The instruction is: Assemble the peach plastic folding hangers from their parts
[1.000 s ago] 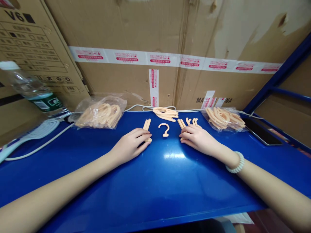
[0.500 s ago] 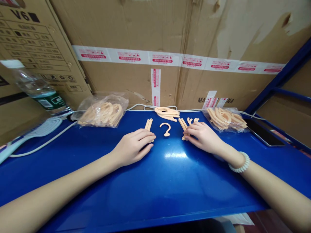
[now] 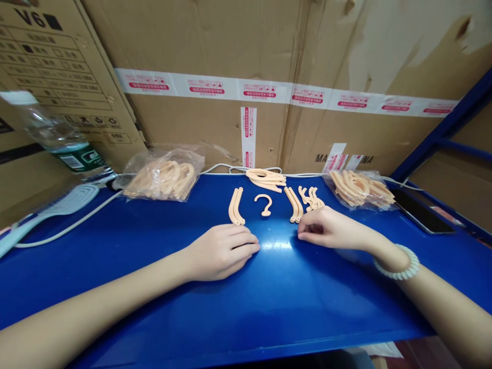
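My left hand [image 3: 226,252] lies on the blue table, empty, its fingers stretched out side by side. Just beyond it is a pair of curved beige plastic strips [image 3: 236,206], with small holes at their ends. My right hand [image 3: 326,229] is loosely closed, and I see nothing in its curled fingers. It is by the near end of a second pair of strips [image 3: 294,204], close to a small pile of beige hooks [image 3: 313,199] that it partly covers. Between the two pairs lies a single beige hook [image 3: 264,204] with a flared base.
Behind the hook is a stack of curved beige strips [image 3: 266,179]. Clear bags of beige parts lie left [image 3: 163,177] and right [image 3: 361,189]. A phone [image 3: 423,211] is at right; a water bottle [image 3: 65,138], hairbrush [image 3: 57,207] and white cable [image 3: 73,223] are at left. Cardboard [image 3: 215,41] stands behind.
Both hands have come off the strip pairs and drawn back toward me, so both pairs now show in full. My right hand's fingers have curled in. More of the hook pile is visible.
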Motion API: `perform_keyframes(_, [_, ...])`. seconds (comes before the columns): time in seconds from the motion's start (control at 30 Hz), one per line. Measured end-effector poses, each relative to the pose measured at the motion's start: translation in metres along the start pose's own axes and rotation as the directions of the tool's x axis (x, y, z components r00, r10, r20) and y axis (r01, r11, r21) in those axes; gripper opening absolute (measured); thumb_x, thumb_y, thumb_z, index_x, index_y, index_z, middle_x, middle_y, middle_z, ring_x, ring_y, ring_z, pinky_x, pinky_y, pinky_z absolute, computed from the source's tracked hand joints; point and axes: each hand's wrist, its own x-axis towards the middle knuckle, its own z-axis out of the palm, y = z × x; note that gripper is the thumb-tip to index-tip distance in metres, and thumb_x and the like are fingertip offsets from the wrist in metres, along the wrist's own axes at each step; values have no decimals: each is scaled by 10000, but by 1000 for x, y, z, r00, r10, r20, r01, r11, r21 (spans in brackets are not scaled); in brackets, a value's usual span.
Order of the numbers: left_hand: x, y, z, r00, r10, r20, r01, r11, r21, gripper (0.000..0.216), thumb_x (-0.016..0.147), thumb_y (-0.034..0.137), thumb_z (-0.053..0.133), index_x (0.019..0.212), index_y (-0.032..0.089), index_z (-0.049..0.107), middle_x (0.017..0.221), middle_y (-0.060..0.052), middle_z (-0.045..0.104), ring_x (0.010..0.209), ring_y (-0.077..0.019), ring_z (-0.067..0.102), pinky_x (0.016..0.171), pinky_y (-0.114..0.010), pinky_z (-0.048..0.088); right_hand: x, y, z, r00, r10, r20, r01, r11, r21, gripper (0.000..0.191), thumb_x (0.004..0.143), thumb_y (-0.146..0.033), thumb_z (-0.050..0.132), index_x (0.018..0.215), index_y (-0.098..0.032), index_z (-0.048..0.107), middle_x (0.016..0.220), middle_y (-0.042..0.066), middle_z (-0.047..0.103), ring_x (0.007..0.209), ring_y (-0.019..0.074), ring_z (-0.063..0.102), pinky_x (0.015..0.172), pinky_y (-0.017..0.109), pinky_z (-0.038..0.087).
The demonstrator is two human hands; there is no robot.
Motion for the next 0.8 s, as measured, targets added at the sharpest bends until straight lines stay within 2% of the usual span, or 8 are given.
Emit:
perform_keyframes(0.17, [0,0,0,1000,-3,7,3,1000,1,258,1012,155,476,1163,171,686,1047,-95,776,947,-221,735,842,-355,624,0,-5,2,993,65,100,-65,998,3,74,921,-229,620,874,-191,661,690,-23,628,591,124,560,554,238,371])
perform_keyframes(0.27, [0,0,0,1000,-5,8,5,1000,2,235,1016,149,480,1143,153,678,1056,-97,775,951,-229,735,834,-360,621,-1,-9,2,986,83,143,-81,996,-21,97,913,-199,628,817,-196,613,695,-32,599,589,116,518,552,236,356])
perform_keyframes(0.5, [-1,1,1,1000,-18,17,18,1000,-24,220,1012,145,483,1161,160,645,1079,-95,764,970,-226,723,853,-363,606,-2,-14,6,986,83,144,-65,990,-123,131,923,-169,607,795,-195,595,818,12,620,670,145,521,612,264,367])
perform_keyframes(0.67, [-1,0,1,991,-122,56,128,984,-124,110,1015,155,488,938,176,564,1047,-90,743,911,-199,707,897,-356,576,-2,-14,6,985,83,154,-62,989,-134,154,931,-163,601,780,-193,589,812,14,602,666,144,518,614,268,375])
perform_keyframes(0.8, [-1,-1,1,987,-142,76,152,977,-148,142,1021,145,458,901,188,519,1045,-92,732,915,-195,692,876,-342,555,-2,-16,5,985,81,150,-61,989,-131,156,932,-162,598,780,-193,587,812,11,594,664,142,512,613,269,373])
